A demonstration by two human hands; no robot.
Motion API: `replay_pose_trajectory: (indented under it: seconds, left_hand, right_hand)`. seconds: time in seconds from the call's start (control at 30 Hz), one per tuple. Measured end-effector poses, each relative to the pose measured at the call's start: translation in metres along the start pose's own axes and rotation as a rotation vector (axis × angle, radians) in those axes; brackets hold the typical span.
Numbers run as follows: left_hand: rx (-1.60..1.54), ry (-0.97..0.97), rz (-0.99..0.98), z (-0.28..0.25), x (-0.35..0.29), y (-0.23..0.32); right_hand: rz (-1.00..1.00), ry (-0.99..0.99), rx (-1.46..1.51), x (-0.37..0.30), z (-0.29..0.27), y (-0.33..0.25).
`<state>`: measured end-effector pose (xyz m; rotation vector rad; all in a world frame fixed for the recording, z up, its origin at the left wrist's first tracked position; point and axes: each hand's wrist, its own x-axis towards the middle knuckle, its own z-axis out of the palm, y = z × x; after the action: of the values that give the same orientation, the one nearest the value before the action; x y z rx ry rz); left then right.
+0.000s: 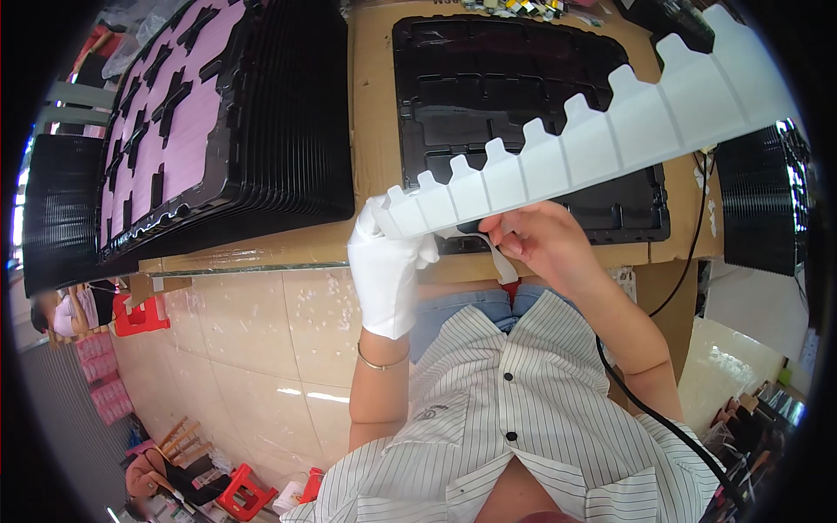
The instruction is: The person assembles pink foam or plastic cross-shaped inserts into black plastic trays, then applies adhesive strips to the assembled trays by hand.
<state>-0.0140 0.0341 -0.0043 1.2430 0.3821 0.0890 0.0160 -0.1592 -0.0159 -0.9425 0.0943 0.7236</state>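
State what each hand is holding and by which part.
Both hands hold the long white notched strip at its near end: the white-gloved left hand grips the end, the bare right hand pinches a thin white tab below it.

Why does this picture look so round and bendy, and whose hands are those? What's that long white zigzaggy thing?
The camera sits on a person's head and looks down, so you see their own arms and striped shirt from above. Its lens is very wide, which bends straight edges near the rim.

The left hand wears a white glove and grips the near end of a long white strip with tooth-like notches along one edge. The bare right hand pinches a thin white piece at that same end; I can't tell exactly what it is.

On the cardboard-covered table lies an empty black moulded tray. To its left leans a tall stack of black trays, the top one showing pink sheets. Below is a tiled floor.
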Motion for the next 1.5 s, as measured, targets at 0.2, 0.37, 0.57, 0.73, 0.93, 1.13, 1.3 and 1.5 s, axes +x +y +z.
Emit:
replay_pose_trajectory:
  seconds: [0.2, 0.37, 0.57, 0.73, 0.93, 1.13, 1.3, 1.5]
  left_hand:
    - [0.041, -0.136, 0.035, -0.006, 0.012, 0.003]
    - [0.498, -0.548, 0.229, -0.030, 0.036, 0.019]
    - [0.836, -0.579, 0.475, -0.031, 0.050, 0.012]
    - [1.054, -0.555, 0.644, -0.030, 0.045, 0.014]
    - [0.772, -0.329, 0.257, -0.018, 0.040, 0.012]
    - [0.954, -0.234, 0.610, 0.008, 0.063, 0.001]
    - [0.564, -0.115, 0.199, 0.059, 0.038, 0.034]
    - [0.592, -0.221, 0.024, 0.066, 0.020, 0.029]
  right_hand:
    - [-0.847, 0.026, -1.042, 0.004, 0.004, 0.003]
    - [-1.059, -0.329, -1.603, 0.023, -0.014, -0.031]
    - [-0.987, -0.578, -1.998, 0.041, -0.008, -0.041]
    - [-0.837, -0.622, -2.036, 0.033, 0.002, -0.043]
    - [-0.791, -0.571, -1.967, 0.035, -0.007, -0.042]
    - [-0.757, -0.397, -1.702, 0.037, -0.016, -0.030]
    - [-0.411, 0.171, -0.766, 0.026, -0.018, -0.028]
    - [-0.523, 0.211, -0.845, -0.016, -0.025, -0.034]
